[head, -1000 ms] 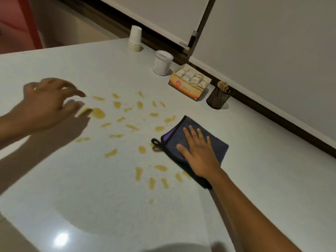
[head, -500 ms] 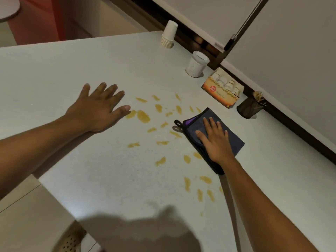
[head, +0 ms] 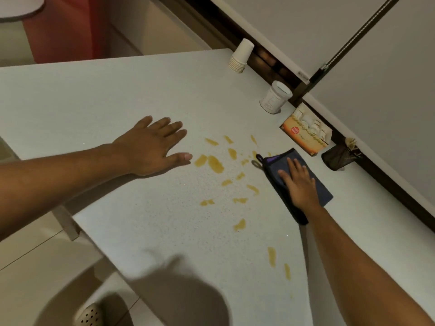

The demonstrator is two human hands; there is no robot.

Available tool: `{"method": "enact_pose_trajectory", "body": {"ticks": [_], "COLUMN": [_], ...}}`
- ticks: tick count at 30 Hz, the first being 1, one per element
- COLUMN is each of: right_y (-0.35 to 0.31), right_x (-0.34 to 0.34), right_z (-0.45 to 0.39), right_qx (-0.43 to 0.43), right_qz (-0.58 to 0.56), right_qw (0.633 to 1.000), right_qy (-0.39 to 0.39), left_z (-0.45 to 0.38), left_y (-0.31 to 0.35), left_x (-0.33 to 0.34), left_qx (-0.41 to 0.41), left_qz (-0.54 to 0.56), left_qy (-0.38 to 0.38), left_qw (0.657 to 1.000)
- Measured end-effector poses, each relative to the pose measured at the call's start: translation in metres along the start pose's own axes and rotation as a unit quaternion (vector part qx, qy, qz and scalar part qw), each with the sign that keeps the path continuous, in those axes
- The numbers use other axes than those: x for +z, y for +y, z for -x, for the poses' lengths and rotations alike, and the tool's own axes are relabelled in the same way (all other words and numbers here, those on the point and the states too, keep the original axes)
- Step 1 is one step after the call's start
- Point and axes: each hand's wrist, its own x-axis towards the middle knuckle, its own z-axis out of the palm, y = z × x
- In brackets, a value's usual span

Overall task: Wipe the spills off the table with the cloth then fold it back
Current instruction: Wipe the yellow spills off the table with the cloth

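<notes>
A folded dark blue cloth (head: 323, 192) with a purple inner edge and a black loop lies on the white table (head: 117, 95). My right hand (head: 299, 183) rests flat on top of the cloth, fingers spread, pressing it down. Yellow spills (head: 215, 163) are scattered over the table in several streaks, left of and below the cloth. My left hand (head: 154, 145) lies flat and open on the table, its thumb just left of the largest spill.
Along the wall stand a stack of paper cups (head: 241, 56), a white jar (head: 275, 97), an orange box of sachets (head: 306, 135) and a dark holder with sticks (head: 340, 155). The table's near edge runs diagonally at lower left, with floor below.
My left hand came down from the air and now rests flat on the table beside the spills. My right hand stays on the cloth. The view shifted left.
</notes>
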Motion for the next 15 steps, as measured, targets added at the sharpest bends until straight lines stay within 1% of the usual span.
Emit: {"method": "enact_pose_trajectory", "body": {"ticks": [2,4,7,10,12,15], "right_y": [-0.024,-0.047,-0.064,-0.051,-0.033,-0.025], "right_x": [0.007,0.014,0.028,0.034,0.025,0.011], "right_z": [-0.005,0.012,0.071,0.120,0.108,0.042], "right_qx": [0.004,-0.013,-0.074,-0.142,-0.147,-0.094], "right_qz": [0.012,0.011,0.004,-0.005,0.000,0.008], "right_qw": [1.000,1.000,0.997,0.990,0.989,0.995], "right_qy": [0.000,-0.006,0.001,-0.009,-0.025,-0.017], "left_z": [0.006,0.008,0.009,0.010,0.010,0.009], "left_y": [-0.006,-0.010,-0.016,-0.016,-0.014,-0.015], "left_x": [0.000,0.000,0.000,0.004,0.005,0.007], "left_qx": [0.028,0.048,0.060,0.054,0.052,0.048], "left_qz": [-0.012,-0.022,-0.019,-0.017,-0.016,-0.016], "left_qy": [-0.012,-0.028,-0.029,-0.015,-0.010,-0.001], "left_qw": [0.999,0.998,0.998,0.998,0.998,0.999]}}
